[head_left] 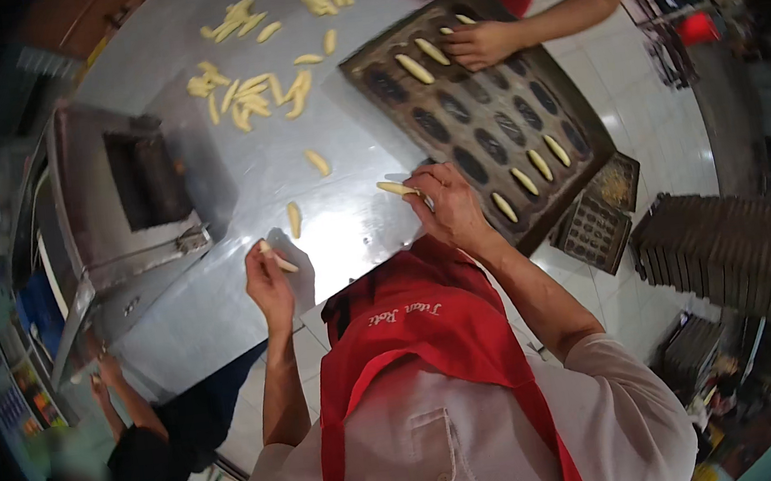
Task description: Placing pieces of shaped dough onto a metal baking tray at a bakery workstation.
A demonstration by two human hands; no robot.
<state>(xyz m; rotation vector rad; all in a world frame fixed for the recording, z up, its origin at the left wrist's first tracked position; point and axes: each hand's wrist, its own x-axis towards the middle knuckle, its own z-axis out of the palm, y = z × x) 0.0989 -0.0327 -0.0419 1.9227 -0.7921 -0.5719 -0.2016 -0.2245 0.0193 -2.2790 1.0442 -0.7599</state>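
**Dough fingers and moulded tray**

While the left hand [268, 286] pinches one pale dough piece [281, 262] near the steel table's [223, 304] front edge, the right hand [449, 204] grips another [396, 188] beside the dark, oval-pocketed tray [584, 159]. Soft, smooth dough could likely deform under tight fingers. A co-worker's hand [482, 42] rests at the tray's far corner.

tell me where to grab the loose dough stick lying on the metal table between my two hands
Pinch the dough stick across its narrow middle, coming straight down from above. It lies flat on the steel table, apart from other pieces, with its long sides free, and it looks soft, so a light mid-length pinch with the left hand, which is nearest, should keep it from bending.
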